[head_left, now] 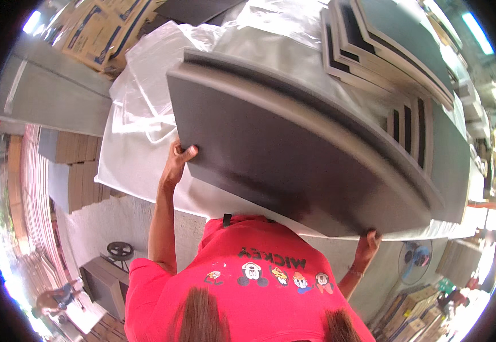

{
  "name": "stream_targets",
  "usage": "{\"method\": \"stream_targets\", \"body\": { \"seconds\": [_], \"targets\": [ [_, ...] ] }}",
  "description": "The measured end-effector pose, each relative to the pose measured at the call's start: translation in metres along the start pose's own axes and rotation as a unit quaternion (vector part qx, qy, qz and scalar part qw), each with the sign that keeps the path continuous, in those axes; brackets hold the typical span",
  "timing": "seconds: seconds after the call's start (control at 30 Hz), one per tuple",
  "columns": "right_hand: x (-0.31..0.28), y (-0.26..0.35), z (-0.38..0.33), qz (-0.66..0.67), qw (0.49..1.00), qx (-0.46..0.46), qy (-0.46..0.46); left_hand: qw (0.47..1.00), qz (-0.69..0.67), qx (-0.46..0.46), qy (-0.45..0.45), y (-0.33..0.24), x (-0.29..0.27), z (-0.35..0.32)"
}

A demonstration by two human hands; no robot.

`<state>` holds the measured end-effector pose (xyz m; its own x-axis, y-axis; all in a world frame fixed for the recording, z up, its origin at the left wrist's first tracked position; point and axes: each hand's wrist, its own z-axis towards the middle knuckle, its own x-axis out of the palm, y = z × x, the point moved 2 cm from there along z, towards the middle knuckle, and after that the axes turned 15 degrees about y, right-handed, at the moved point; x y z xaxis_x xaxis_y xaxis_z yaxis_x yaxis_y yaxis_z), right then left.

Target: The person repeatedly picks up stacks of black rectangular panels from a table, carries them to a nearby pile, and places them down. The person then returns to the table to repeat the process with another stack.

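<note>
A large, flat dark grey panel (pixel 276 154) is tilted up in front of me over the table. Its long upper edge is thick and stepped; I cannot tell whether it is one piece or two held together. My left hand (pixel 178 161) grips its lower left corner, with the thumb on the front face and the other fingers mostly hidden behind. At the lower right edge, my right hand (pixel 367 245) is closed on the same panel, its fingertips at the border. Beneath the panel lies a table covered in pale sheeting (pixel 139 165).
Clear plastic film (pixel 145 91) lies crumpled at the table's left. Stacked grey and black trays or frames (pixel 385 62) stand at the right. Cardboard boxes (pixel 102 34) sit at the far left, and board stacks (pixel 77 176) below them. A fan (pixel 414 259) stands low right; another person (pixel 57 299) is at lower left.
</note>
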<state>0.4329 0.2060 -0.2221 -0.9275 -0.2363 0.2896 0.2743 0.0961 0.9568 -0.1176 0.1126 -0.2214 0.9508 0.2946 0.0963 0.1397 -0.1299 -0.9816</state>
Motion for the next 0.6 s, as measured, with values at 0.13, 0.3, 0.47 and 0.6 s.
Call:
{"method": "stream_targets", "body": {
  "seconds": [0.13,0.3,0.47,0.6],
  "targets": [
    [-0.036,0.028,-0.042,-0.032,0.984,0.068,0.163,0.999,-0.032,-0.018,0.002,0.011,-0.021,-0.037],
    [-0.021,0.080,-0.019,-0.087,0.855,0.367,0.355,0.982,0.000,0.110,0.155,-0.041,-0.011,-0.041],
    [0.016,0.208,0.075,-0.407,0.709,0.381,0.432,0.987,0.020,0.040,0.155,0.035,-0.049,-0.065],
    [0.172,0.242,0.118,-0.590,0.628,0.204,0.465,0.992,0.020,-0.015,0.121,0.002,-0.035,-0.054]
  ]
}}
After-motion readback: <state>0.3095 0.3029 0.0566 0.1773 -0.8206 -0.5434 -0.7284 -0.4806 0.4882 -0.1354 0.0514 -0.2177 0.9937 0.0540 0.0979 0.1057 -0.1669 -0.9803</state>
